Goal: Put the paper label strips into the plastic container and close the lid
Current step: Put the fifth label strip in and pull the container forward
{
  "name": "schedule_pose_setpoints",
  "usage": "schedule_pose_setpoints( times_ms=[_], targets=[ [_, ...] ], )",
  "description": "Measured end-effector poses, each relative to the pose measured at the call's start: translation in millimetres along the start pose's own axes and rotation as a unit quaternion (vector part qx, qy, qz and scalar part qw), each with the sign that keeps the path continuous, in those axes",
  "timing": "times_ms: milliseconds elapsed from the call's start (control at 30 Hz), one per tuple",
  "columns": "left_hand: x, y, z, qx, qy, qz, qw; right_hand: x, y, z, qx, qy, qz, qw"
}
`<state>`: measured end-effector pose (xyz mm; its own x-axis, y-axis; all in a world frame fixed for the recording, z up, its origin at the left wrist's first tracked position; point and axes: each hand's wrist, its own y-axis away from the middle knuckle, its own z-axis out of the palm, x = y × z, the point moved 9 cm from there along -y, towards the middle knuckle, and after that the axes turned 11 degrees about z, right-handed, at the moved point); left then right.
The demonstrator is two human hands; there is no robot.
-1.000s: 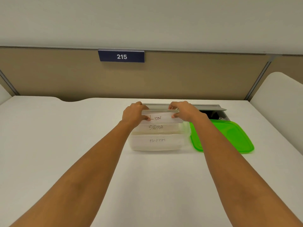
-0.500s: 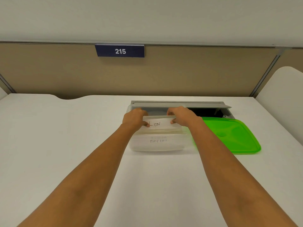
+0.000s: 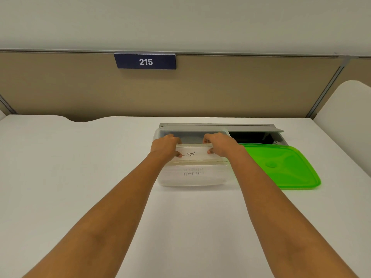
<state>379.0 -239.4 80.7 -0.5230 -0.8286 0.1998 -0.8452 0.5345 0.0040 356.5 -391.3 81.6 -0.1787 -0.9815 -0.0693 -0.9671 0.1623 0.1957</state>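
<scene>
A clear plastic container [image 3: 192,178] stands open on the white desk, past the middle. My left hand [image 3: 165,146] and my right hand [image 3: 218,144] each pinch one end of a white paper strip [image 3: 197,153] marked "LION", held level just inside the container's opening. Below it, through the near wall, another strip [image 3: 193,173] with blurred handwriting lies in the container. The green lid [image 3: 281,167] lies flat on the desk, touching the container's right side.
A grey cable hatch [image 3: 251,128] stands open behind the container and lid, with a dark cavity under it. A beige partition with a blue "215" sign [image 3: 145,61] backs the desk. A white rounded panel [image 3: 349,101] rises at the right.
Both hands have lowered the "LION" strip down into the container. The strip marked "SIGMA" that showed beneath it one second ago is now covered.
</scene>
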Motion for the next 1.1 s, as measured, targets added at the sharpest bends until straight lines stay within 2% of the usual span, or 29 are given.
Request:
schedule_pose_setpoints(
  times_ms=[233, 500, 833, 933, 1033, 1100],
  targets=[
    [3.6, -0.9, -1.1, -0.010, -0.025, 0.011, 1.000, -1.3, 2.5, 1.0, -0.015, 0.007, -0.007, 1.000],
    [10.6, 5.6, -19.2, 0.067, -0.021, 0.009, 0.997, 10.5, 11.3, -24.8, 0.081, -0.005, 0.005, 0.997],
    [13.4, 13.5, -13.6, 0.072, 0.022, 0.012, 0.997, 11.8, 18.2, -23.1, 0.102, -0.014, 0.016, 0.995],
    [12.2, 18.2, -19.7, 0.111, 0.041, 0.022, 0.993, 17.7, 24.2, -31.6, 0.150, -0.098, 0.012, 0.984],
    [9.0, 25.4, -35.6, 0.179, 0.016, 0.033, 0.983, 32.9, 32.6, -43.6, 0.217, -0.215, 0.020, 0.952],
    [5.6, 29.6, -43.7, 0.207, -0.017, 0.028, 0.978, 43.6, 35.7, -44.5, 0.220, -0.293, 0.042, 0.930]
  ],
)
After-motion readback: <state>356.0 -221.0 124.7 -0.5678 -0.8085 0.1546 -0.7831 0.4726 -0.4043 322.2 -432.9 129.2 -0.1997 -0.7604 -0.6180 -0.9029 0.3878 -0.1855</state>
